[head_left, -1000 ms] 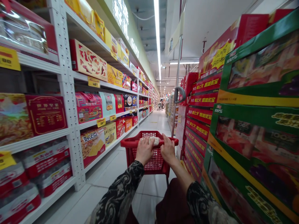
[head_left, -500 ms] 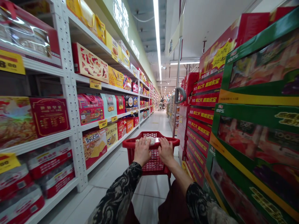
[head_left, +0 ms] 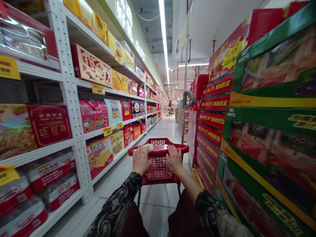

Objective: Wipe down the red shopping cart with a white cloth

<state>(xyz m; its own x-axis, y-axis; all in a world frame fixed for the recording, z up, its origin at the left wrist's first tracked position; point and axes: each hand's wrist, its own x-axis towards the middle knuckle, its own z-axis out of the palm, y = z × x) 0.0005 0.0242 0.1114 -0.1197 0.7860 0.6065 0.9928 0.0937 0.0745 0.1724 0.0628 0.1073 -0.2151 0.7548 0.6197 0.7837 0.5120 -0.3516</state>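
A red shopping cart [head_left: 159, 169] stands right in front of me, its handle [head_left: 159, 150] running across the near side. Toward the left end of that handle, my left hand [head_left: 141, 161] is closed over a crumpled white cloth [head_left: 149, 146] and presses it on the bar. My right hand [head_left: 174, 160] grips the right part of the handle, fingers curled over the top. A red lattice basket wall shows between the two hands. Most of the cloth is hidden under the left fingers.
White shelves [head_left: 71, 141] with gift boxes and bottle packs line the left side. Stacked green cartons [head_left: 259, 103] and red cartons [head_left: 209, 131] rise close on the right, by a metal pole [head_left: 185, 72]. A tiled aisle [head_left: 165, 126] runs ahead; a distant person [head_left: 170, 106] stands there.
My left hand has slid left along the handle with the white cloth, leaving more of the bar bare between the hands. My right hand stays at about the same place on the handle.
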